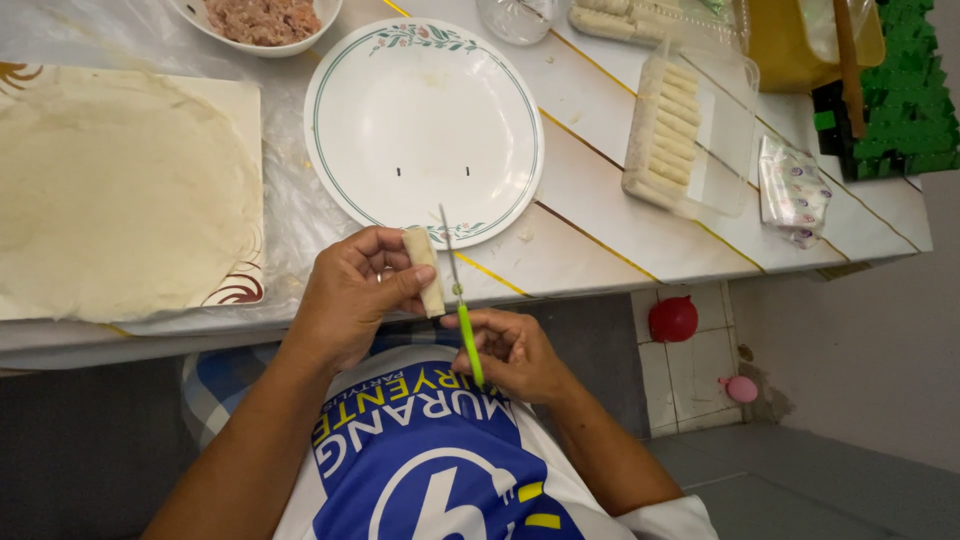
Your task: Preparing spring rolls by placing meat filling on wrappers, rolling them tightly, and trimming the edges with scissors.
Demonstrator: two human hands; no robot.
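Note:
My left hand (350,295) grips a short pale rolled wrapper, a spring roll (425,268), upright at the table's near edge. My right hand (515,352) holds green-handled scissors (463,315), whose blades point up right beside the roll, over the rim of an empty white plate (420,70) with a green floral border. Whether the blades touch the roll is unclear.
A thin round wrapper sheet (120,190) lies on a board at left. A bowl of minced filling (262,20) sits at the back. A clear tray with several finished rolls (672,130) lies at right, beside a small wrapped packet (793,190). Two balloons (673,318) rest on the floor.

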